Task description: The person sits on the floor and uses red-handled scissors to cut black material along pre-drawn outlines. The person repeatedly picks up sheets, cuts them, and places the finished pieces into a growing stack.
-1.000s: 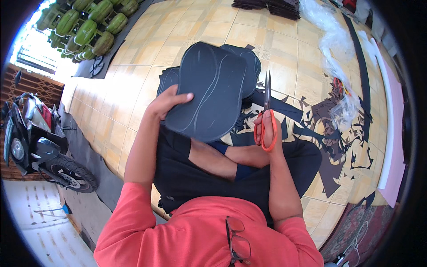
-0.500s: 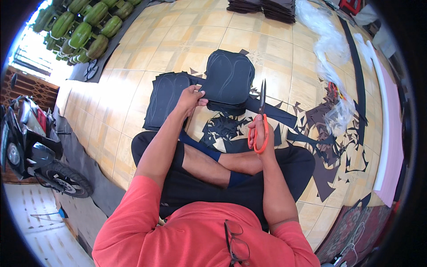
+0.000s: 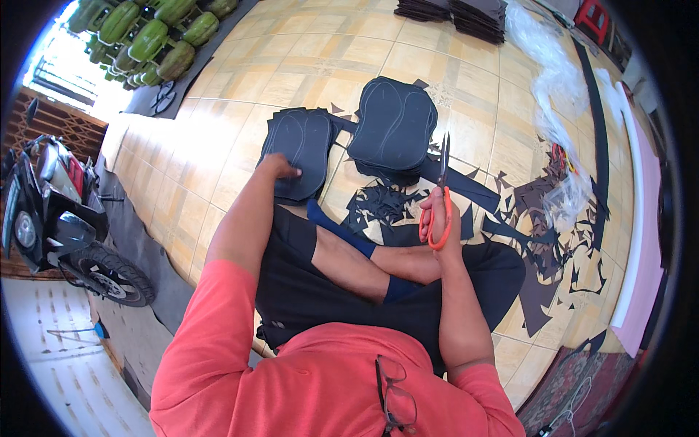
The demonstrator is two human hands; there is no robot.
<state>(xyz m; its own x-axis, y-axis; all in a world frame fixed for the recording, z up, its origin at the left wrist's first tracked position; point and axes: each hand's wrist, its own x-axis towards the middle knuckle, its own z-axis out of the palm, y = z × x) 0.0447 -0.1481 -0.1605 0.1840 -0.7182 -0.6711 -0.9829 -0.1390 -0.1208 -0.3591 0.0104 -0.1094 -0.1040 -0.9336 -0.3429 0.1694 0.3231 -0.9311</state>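
My left hand [image 3: 279, 166] rests at the near left side of a stack of black panels [image 3: 312, 138]. Its thumb lies across the top panel, while the other fingers are hidden, so their grip cannot be made out. Pale curved lines mark the panels. To the right stands a second stack of black panels [image 3: 393, 120], rounded in outline and marked the same way. My right hand [image 3: 435, 218] is closed around the orange handles of a pair of scissors [image 3: 444, 164], whose dark blades point away from me. A heap of black scraps [image 3: 378, 206] lies between the stacks and my crossed legs.
Brown and black offcuts [image 3: 535, 211] and clear plastic [image 3: 553, 95] spread over the tiles at right. Dark stacked sheets [image 3: 477, 18] sit at the far side. A motorcycle [image 3: 69, 226] stands at left, with green gas cylinders [image 3: 149, 40] beyond.
My left hand has left the right stack's edge and moved left onto the left stack. My right hand still holds the scissors. The view has shifted slightly.
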